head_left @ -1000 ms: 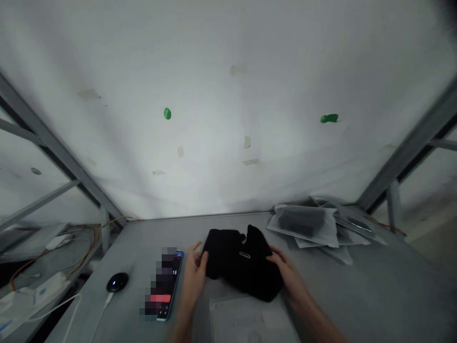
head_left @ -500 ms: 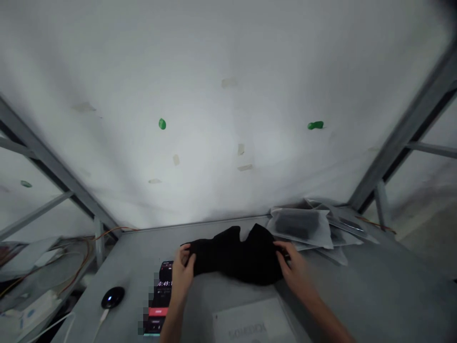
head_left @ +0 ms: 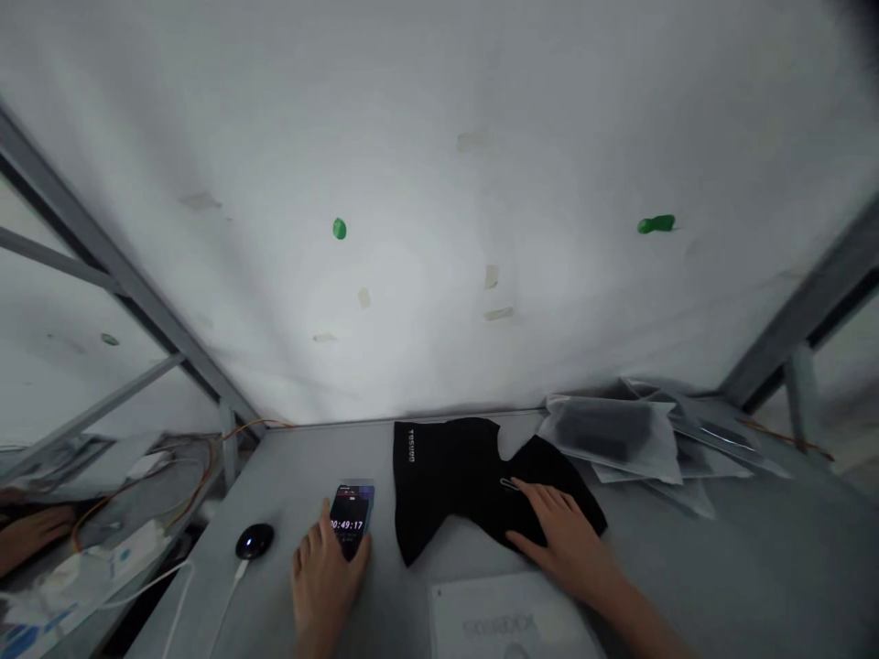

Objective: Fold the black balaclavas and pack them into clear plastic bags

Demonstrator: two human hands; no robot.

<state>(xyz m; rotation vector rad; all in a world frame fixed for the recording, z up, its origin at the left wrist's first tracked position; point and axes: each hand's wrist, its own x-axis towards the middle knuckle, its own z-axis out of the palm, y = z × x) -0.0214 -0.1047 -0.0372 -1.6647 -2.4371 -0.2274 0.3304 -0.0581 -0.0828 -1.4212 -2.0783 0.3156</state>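
A black cloth garment [head_left: 450,467] lies spread on the grey table, with pale lettering along its left edge and a small pale outlined mark near its middle. My right hand [head_left: 559,535] rests on its right part, palm down with fingers stretched. To the left, my left hand [head_left: 326,567] lies over the lower part of a phone [head_left: 350,508], its thumb and fingers apart. Lit digits show on the phone's screen. In front of the garment lies a flat translucent packet [head_left: 512,618] with faint lettering, cut off by the lower frame edge.
Several frosted plastic bags [head_left: 611,435] with dark contents are piled at the back right. A round black device [head_left: 254,542] with a white cable sits at the left. Beyond a metal frame post [head_left: 137,293], another person's hand [head_left: 37,535] shows by a white power strip [head_left: 130,558].
The garment, earlier bunched between both hands, now lies flatter and wider. My left hand has let go of it and moved left to the phone. The view has shifted slightly left.
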